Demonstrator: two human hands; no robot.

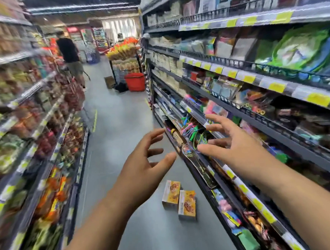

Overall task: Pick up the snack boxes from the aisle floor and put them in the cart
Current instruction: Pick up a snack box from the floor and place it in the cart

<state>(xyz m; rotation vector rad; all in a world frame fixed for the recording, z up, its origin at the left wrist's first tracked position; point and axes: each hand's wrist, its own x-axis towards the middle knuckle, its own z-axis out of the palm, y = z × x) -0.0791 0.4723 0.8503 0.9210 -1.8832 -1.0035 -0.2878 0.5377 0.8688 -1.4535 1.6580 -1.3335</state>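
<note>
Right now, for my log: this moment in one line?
left hand: open; right hand: open; snack boxes: two, on floor, untouched

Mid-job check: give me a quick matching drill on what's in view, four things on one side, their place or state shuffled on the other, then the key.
Things:
1. snack boxes
2. red basket
3. left hand
4. person in black top

Place or state:
A. standing far down the aisle, on the left side
B. lying close by on the floor, at the foot of the right shelving
C. open, fingers spread, holding nothing
D. far off on the floor, beside a display stand

Pairs: 1-B, 2-D, 3-C, 4-A
</note>
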